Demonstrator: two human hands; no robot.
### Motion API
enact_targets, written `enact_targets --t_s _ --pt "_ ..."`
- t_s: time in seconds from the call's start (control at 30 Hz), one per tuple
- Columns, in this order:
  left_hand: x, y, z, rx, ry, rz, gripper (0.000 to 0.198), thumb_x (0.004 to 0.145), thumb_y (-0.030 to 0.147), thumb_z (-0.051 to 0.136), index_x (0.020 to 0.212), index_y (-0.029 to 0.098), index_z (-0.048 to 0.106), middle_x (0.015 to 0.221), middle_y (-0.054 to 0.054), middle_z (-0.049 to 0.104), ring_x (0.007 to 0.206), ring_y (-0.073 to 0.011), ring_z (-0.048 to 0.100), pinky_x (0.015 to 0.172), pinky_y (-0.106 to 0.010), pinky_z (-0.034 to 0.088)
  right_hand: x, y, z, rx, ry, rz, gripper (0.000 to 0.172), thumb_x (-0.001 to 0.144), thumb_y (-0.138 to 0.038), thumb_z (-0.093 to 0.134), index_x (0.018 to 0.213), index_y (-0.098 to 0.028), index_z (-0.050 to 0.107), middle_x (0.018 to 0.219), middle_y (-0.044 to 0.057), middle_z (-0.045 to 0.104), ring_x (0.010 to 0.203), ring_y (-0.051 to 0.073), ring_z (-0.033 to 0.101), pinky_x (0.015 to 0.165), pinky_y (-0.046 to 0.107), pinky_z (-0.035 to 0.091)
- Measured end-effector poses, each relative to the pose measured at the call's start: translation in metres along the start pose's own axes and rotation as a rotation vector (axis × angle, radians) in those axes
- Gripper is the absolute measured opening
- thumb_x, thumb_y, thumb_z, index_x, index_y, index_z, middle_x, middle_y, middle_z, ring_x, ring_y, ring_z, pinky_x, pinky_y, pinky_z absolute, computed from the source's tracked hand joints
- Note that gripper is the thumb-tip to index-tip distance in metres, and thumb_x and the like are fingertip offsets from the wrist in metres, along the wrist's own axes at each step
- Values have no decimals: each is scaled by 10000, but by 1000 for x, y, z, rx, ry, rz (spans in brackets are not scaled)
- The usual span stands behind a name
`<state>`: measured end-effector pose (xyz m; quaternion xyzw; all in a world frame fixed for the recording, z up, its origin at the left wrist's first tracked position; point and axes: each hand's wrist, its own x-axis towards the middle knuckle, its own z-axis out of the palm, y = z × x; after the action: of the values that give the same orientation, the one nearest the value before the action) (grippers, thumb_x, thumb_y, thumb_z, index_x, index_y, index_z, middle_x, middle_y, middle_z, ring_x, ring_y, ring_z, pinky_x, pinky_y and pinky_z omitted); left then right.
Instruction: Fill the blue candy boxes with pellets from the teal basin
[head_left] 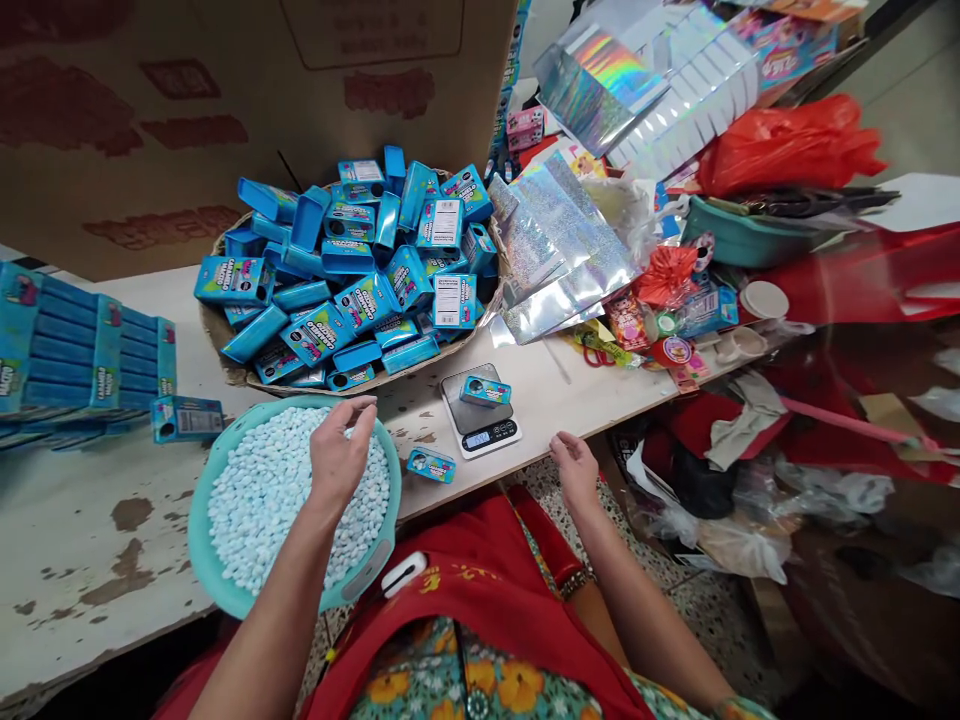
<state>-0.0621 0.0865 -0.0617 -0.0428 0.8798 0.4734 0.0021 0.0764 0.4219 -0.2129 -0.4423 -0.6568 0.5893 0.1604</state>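
My left hand (pixel 343 452) is over the right part of a turquoise basin (pixel 199 530) full of pale blue candies (pixel 262 500). Its fingers are curled in toward the thumb, and I cannot make out what they hold. To the right, a small digital scale (pixel 491 436) carries one small blue box (pixel 486 391) on its plate. Another small blue box (pixel 431 465) lies on the table between basin and scale. My right hand (pixel 576 472) hovers at the table's front edge, right of the scale, its fingers loosely stretched and nothing visible in them.
Behind the basin stands a cardboard tray (pixel 240 378) heaped with blue boxes. Stacked blue boxes (pixel 90 345) are at the left, beside a lone box (pixel 187 418). A large carton (pixel 247 120) rises behind. Shiny silver sheets (pixel 559 240) and a red plastic bag (pixel 795 145) crowd the right.
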Motion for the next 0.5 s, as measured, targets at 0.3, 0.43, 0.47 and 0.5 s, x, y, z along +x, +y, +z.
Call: enact_targets --t_s 0.3,0.43,0.47,0.5 --pt "21 43 68 -361 -311 43 276 675 201 724 944 261 705 1048 -41 643 1046 -224 557 991 -294 368 -11 1 -9 -38 -17 7 483 655 -502 699 974 -147 627 947 96 677 888 239 632 834 420 513" --pt "26 53 118 -472 -525 106 501 478 -16 772 889 260 692 1030 -50 620 1229 -255 445 1057 -301 295 -29 -14 0 -84 -146 -34 397 693 -426 686 980 -159 626 944 99 676 896 253 629 884 453 486" --pt "26 54 125 -466 -556 83 460 486 -35 755 839 252 686 964 -49 619 1198 -260 471 1053 -310 299 -36 -20 4 -113 -225 -73 362 713 -389 669 993 -165 622 961 99 672 904 253 628 892 457 482" --pt "26 54 126 -463 -559 50 418 503 -36 745 804 247 679 918 -46 613 1161 -264 496 1048 -318 305 -44 -25 10 -153 -320 -141 331 736 -350 644 1014 -173 616 990 99 665 923 255 623 897 460 480"
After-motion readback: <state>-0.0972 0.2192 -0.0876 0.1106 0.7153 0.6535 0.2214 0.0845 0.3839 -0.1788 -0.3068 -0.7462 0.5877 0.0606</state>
